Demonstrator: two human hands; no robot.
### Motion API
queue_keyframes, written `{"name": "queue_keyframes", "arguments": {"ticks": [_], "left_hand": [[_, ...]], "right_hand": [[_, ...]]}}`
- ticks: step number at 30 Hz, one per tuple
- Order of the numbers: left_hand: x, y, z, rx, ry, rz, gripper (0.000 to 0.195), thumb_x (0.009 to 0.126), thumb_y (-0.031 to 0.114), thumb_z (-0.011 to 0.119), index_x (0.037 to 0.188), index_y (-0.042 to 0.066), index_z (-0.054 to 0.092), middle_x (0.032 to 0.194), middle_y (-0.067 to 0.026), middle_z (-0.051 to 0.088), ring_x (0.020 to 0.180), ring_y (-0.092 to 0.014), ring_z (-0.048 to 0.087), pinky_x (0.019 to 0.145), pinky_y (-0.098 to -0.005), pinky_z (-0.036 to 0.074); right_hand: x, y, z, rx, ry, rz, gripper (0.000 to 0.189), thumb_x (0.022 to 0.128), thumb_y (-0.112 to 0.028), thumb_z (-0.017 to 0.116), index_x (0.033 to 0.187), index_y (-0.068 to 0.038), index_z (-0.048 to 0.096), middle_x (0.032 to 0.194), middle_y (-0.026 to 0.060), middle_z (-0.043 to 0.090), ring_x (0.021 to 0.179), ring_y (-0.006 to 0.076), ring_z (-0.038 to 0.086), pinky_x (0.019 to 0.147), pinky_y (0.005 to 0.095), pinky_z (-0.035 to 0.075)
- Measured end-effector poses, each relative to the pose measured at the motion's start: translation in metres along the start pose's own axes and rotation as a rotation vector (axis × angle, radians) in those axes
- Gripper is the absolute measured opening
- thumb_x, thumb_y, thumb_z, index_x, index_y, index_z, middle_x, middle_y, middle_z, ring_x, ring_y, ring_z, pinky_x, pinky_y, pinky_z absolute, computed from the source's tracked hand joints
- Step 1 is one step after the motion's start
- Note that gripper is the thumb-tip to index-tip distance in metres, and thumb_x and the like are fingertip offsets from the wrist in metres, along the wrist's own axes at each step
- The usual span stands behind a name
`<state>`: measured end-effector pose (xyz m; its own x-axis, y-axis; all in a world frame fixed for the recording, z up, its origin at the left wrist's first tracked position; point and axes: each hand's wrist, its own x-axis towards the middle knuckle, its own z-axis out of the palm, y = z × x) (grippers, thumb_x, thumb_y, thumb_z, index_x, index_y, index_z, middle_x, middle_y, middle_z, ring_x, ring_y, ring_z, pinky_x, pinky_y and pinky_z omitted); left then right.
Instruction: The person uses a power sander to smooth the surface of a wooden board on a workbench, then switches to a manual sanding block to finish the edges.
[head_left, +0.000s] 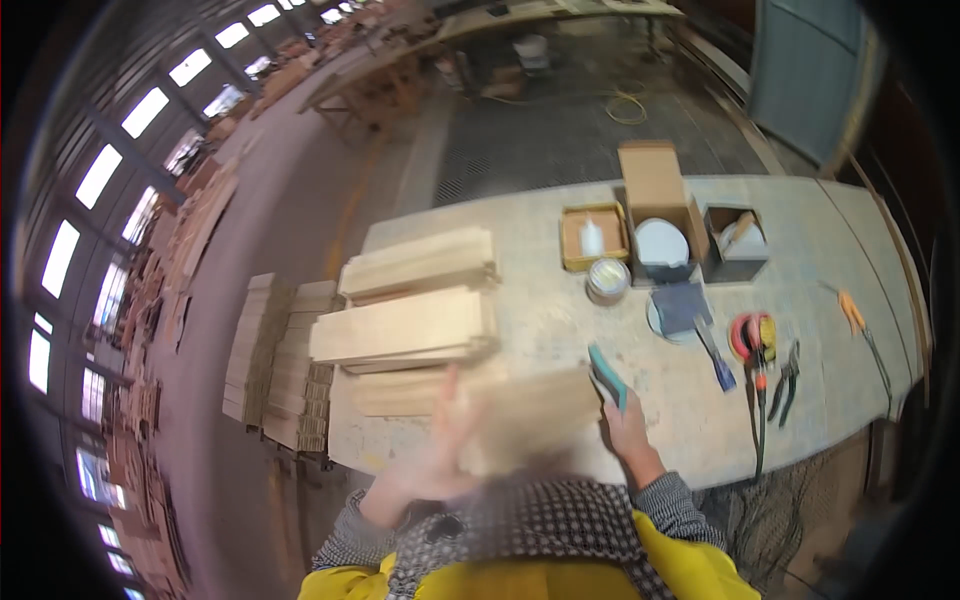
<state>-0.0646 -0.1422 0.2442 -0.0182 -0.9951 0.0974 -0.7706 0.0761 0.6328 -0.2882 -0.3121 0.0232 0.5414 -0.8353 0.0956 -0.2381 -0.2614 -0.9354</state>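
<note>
My right hand (624, 424) grips a teal hand tool (608, 377), whose exact kind cannot be told, at the right end of a blurred wooden board (536, 409). At the board's left end is my left hand (454, 442), motion-blurred, with fingers raised; whether it touches the board is not clear. Light wooden boards lie in a front stack (390, 391), a middle stack (401, 324) and a back stack (420, 262), all on the pale worktable (547, 330) ahead of and to the left of my hands.
On the table stand an open cardboard box (651, 176), a yellow-edged box (592, 262), a dark box (735, 266) and a round can (607, 281). Further right lie a blue-handled scraper or brush (716, 360), a red air sander (745, 337), pliers (785, 384) and an orange-handled tool (851, 313). More board stacks (259, 352) adjoin the left edge.
</note>
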Motion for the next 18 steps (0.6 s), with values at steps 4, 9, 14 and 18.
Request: {"name": "queue_keyframes", "arguments": {"ticks": [4, 9, 14, 18], "left_hand": [[-0.003, -0.014, -0.003, 0.281, 0.047, -0.029, 0.072, 0.059, 0.003, 0.071, 0.126, 0.015, 0.046, 0.144, -0.0302, 0.007, 0.132, -0.049, 0.016, 0.106, -0.0495, 0.027], [0.015, -0.013, -0.024, 0.650, -0.023, 0.074, 0.039, 0.058, 0.020, 0.072, 0.093, 0.008, 0.060, 0.127, -0.0147, 0.047, 0.125, -0.035, 0.039, 0.103, -0.0460, 0.031], [0.025, -0.010, -0.001, 0.381, 0.075, -0.258, 0.042, 0.072, 0.047, 0.069, 0.080, 0.007, 0.060, 0.064, -0.0126, 0.061, 0.057, -0.031, 0.061, 0.052, -0.0374, 0.048], [0.052, 0.029, 0.002, 0.298, 0.125, -0.265, 0.054, 0.075, 0.056, 0.060, 0.073, 0.002, 0.059, 0.065, -0.0173, 0.060, 0.059, -0.035, 0.060, 0.053, -0.0413, 0.047]], "right_hand": [[0.009, -0.009, -0.003, -0.066, -0.062, -0.074, 0.052, 0.080, -0.017, 0.054, 0.126, 0.003, 0.044, 0.127, 0.0248, 0.046, 0.119, 0.0386, 0.040, 0.102, 0.0415, 0.030], [0.017, -0.010, -0.014, -0.116, -0.113, 0.026, 0.047, 0.082, -0.020, 0.052, 0.124, 0.000, 0.048, 0.120, 0.0234, 0.049, 0.110, 0.0390, 0.044, 0.099, 0.0422, 0.032], [0.024, -0.099, -0.021, 0.207, -0.141, -0.108, 0.043, 0.079, -0.009, 0.049, 0.120, 0.004, 0.050, 0.119, 0.0218, 0.052, 0.111, 0.0334, 0.049, 0.095, 0.0380, 0.037], [0.021, -0.158, 0.025, 0.186, 0.079, -0.337, 0.054, 0.071, -0.012, 0.061, 0.119, 0.006, 0.045, 0.110, 0.0207, 0.053, 0.104, 0.0338, 0.052, 0.092, 0.0396, 0.040]]}}
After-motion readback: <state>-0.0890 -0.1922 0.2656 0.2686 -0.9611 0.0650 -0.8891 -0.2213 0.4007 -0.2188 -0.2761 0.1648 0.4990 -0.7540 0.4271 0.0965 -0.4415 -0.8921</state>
